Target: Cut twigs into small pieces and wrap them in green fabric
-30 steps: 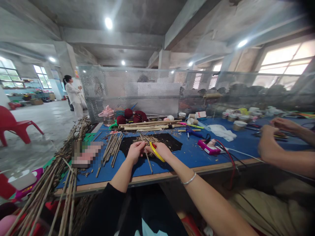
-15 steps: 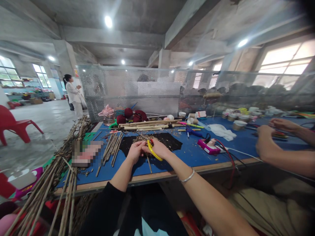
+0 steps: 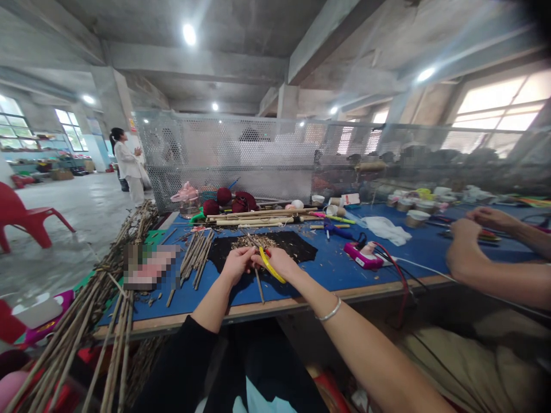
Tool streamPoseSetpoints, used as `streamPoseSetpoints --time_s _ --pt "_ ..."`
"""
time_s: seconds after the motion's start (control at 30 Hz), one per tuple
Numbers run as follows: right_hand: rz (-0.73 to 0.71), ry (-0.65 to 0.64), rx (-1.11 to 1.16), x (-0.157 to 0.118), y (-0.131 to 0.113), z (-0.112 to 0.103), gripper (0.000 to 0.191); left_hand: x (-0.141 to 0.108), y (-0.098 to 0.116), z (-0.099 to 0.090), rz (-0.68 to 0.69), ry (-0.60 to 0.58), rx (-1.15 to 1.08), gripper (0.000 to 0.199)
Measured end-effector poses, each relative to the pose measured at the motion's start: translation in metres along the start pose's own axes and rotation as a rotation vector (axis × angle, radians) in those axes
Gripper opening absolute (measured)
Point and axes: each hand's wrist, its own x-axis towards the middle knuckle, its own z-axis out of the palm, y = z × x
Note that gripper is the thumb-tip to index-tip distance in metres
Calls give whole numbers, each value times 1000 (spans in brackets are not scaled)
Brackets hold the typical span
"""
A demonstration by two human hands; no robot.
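My right hand (image 3: pixel 278 263) is closed around yellow-handled pruning shears (image 3: pixel 271 267), whose dark tip points away over the chips. Close against it, my left hand (image 3: pixel 239 263) has its fingers pinched on a thin twig (image 3: pixel 259 285), which sticks out below the hands toward the table's front edge. Fingers hide the twig's upper end and part of the shears. Under both hands lies a black cloth (image 3: pixel 303 248) with a pile of wood chips (image 3: pixel 262 240). Left of the cloth, several cut twigs (image 3: pixel 198 258) lie side by side on the blue table (image 3: pixel 327 281).
A long bundle of branches (image 3: pixel 92 304) leans along the table's left end. Bamboo sticks (image 3: pixel 258 220) and dark red yarn balls (image 3: pixel 244 202) lie behind the cloth. A purple power strip (image 3: pixel 364 256) with cables sits right, near a co-worker's arms (image 3: pixel 491 261).
My hands stay together over the chips, with the shears' yellow handle shifted slightly. The view has moved a little; the twig still points toward the front edge.
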Motion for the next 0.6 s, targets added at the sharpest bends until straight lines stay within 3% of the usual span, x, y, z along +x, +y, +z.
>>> streamPoseSetpoints --time_s 0.23,0.37,0.6 --pt "-4 37 47 5 9 6 47 -3 7 3 -46 14 -37 37" --pt "16 168 168 3 15 11 40 -4 8 3 -73 7 -81 33" --pt "-48 350 424 -5 30 24 33 -2 1 3 -60 -108 -93 37"
